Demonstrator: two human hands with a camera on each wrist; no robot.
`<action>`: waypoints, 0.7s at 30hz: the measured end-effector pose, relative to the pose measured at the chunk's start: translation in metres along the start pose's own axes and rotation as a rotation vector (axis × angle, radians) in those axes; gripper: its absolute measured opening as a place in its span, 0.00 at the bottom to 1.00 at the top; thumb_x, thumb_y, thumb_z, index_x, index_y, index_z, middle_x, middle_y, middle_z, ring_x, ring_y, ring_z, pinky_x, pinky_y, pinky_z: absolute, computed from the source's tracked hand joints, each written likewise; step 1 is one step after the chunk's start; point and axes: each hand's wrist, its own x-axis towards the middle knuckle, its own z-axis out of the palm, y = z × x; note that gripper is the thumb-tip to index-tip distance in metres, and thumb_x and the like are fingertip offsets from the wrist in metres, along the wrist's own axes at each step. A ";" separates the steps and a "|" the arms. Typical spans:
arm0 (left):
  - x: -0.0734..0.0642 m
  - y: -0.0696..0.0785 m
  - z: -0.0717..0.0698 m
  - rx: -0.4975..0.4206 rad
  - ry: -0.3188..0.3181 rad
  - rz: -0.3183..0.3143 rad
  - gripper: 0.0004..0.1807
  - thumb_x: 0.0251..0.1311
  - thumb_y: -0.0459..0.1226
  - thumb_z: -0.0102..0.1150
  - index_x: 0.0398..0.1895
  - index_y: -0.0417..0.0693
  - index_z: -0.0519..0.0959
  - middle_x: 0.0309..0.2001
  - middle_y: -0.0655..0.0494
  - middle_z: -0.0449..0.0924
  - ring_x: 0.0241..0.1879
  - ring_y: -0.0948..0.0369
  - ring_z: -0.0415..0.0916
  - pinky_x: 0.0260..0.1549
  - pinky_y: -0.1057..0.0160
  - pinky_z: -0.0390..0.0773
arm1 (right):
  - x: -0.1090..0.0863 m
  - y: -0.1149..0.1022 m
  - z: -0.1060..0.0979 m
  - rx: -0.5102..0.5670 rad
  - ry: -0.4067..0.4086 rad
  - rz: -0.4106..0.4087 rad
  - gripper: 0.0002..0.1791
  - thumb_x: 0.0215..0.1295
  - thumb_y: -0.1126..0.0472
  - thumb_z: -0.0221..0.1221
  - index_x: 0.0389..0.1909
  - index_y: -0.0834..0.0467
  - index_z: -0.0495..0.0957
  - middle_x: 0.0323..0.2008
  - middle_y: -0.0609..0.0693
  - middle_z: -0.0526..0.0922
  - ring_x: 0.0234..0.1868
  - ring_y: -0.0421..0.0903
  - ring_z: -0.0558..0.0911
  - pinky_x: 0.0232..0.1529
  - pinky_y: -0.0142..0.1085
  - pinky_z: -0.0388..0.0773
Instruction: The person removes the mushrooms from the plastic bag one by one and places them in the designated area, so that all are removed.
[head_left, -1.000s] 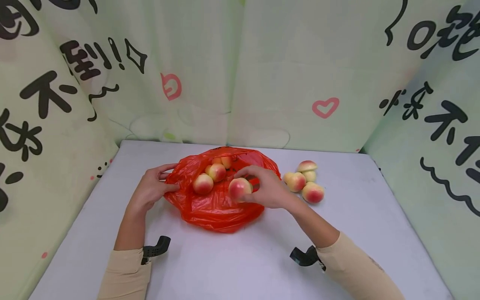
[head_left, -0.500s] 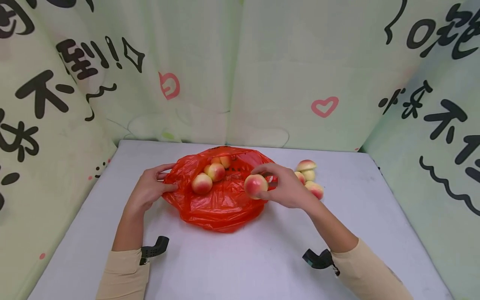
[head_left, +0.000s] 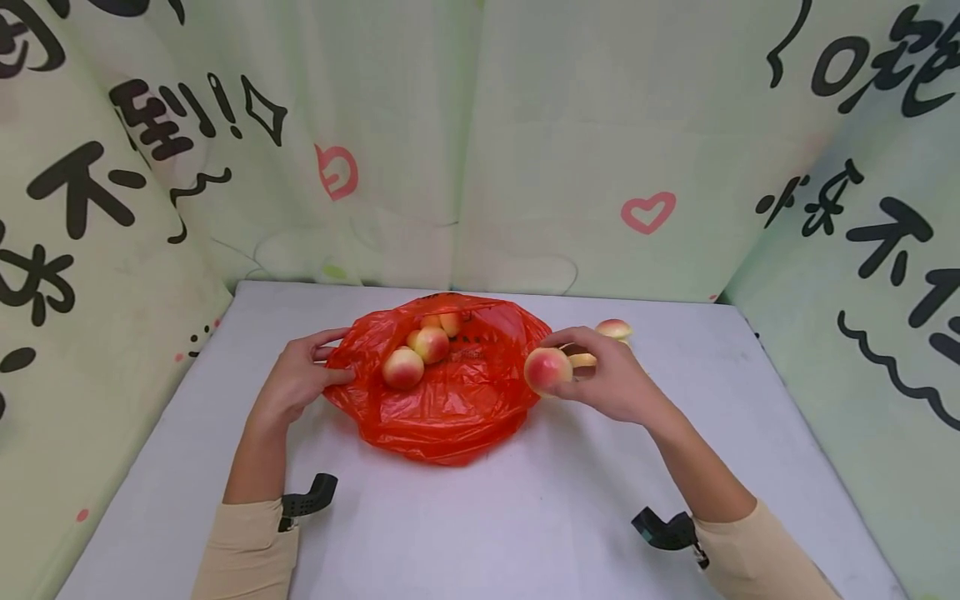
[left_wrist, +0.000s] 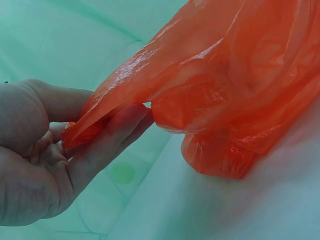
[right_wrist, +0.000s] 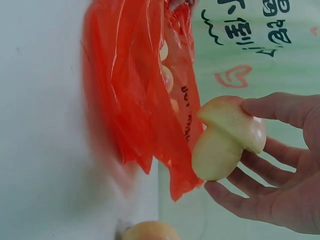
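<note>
A red plastic bag [head_left: 450, 425] lies with its mouth spread wide on the table. My left hand [head_left: 300, 375] pinches the bag's left rim between thumb and fingers, as the left wrist view also shows the left hand [left_wrist: 55, 145]. Several pink-and-cream mushrooms [head_left: 403, 368] sit inside the bag. In my right hand [head_left: 611, 375] is another mushroom [head_left: 547, 371], just at the bag's right edge; the right wrist view shows its rounded cap and pale stem [right_wrist: 215, 155], held by thumb and fingertips. Whether the mushrooms are real or artificial I cannot tell.
Behind the right hand a loose mushroom [head_left: 613, 328] lies on the white table [head_left: 480, 533]; others there are hidden. The right wrist view catches part of a mushroom [right_wrist: 150, 232] at its bottom edge. Pale printed curtains [head_left: 555, 167] enclose the table's back and sides.
My right hand has moved right with the mushroom, from over the bag's opening to its right edge, covering most of the loose mushrooms. The left hand keeps its hold on the bag.
</note>
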 end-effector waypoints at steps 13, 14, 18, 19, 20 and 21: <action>-0.001 0.001 -0.001 0.000 -0.013 0.009 0.41 0.64 0.33 0.69 0.80 0.52 0.65 0.71 0.36 0.70 0.64 0.42 0.76 0.50 0.57 0.88 | -0.016 0.020 -0.008 -0.126 0.070 0.087 0.27 0.60 0.56 0.74 0.60 0.54 0.81 0.56 0.56 0.82 0.56 0.59 0.81 0.42 0.45 0.89; -0.001 0.001 -0.001 0.000 -0.012 0.010 0.41 0.64 0.33 0.69 0.80 0.52 0.65 0.71 0.36 0.70 0.64 0.42 0.76 0.50 0.57 0.88 | -0.016 0.022 -0.008 -0.137 0.073 0.088 0.27 0.60 0.56 0.74 0.60 0.54 0.81 0.56 0.56 0.83 0.55 0.58 0.81 0.42 0.43 0.88; -0.001 0.001 -0.001 -0.003 -0.014 0.009 0.41 0.64 0.33 0.69 0.80 0.52 0.65 0.71 0.36 0.70 0.64 0.42 0.76 0.50 0.57 0.88 | -0.018 0.031 -0.006 -0.166 0.087 0.095 0.27 0.59 0.58 0.74 0.60 0.55 0.81 0.54 0.56 0.84 0.53 0.56 0.82 0.41 0.39 0.86; 0.000 0.001 0.000 -0.004 -0.014 0.008 0.41 0.64 0.33 0.69 0.80 0.52 0.65 0.71 0.36 0.70 0.64 0.42 0.76 0.50 0.57 0.88 | -0.018 0.033 -0.005 -0.171 0.089 0.095 0.27 0.59 0.58 0.74 0.60 0.55 0.81 0.54 0.56 0.84 0.53 0.57 0.82 0.41 0.39 0.85; 0.000 0.001 0.000 -0.005 -0.015 0.008 0.41 0.64 0.33 0.69 0.80 0.52 0.65 0.70 0.36 0.70 0.64 0.42 0.76 0.50 0.57 0.88 | -0.018 0.034 -0.005 -0.171 0.089 0.097 0.27 0.59 0.59 0.74 0.60 0.56 0.81 0.55 0.57 0.84 0.53 0.58 0.82 0.41 0.40 0.86; 0.000 0.001 0.000 -0.007 -0.015 0.007 0.41 0.64 0.33 0.69 0.80 0.52 0.65 0.70 0.36 0.71 0.64 0.42 0.76 0.50 0.57 0.88 | -0.019 0.036 -0.004 -0.171 0.089 0.103 0.27 0.59 0.59 0.74 0.60 0.56 0.81 0.56 0.58 0.84 0.54 0.59 0.82 0.42 0.41 0.86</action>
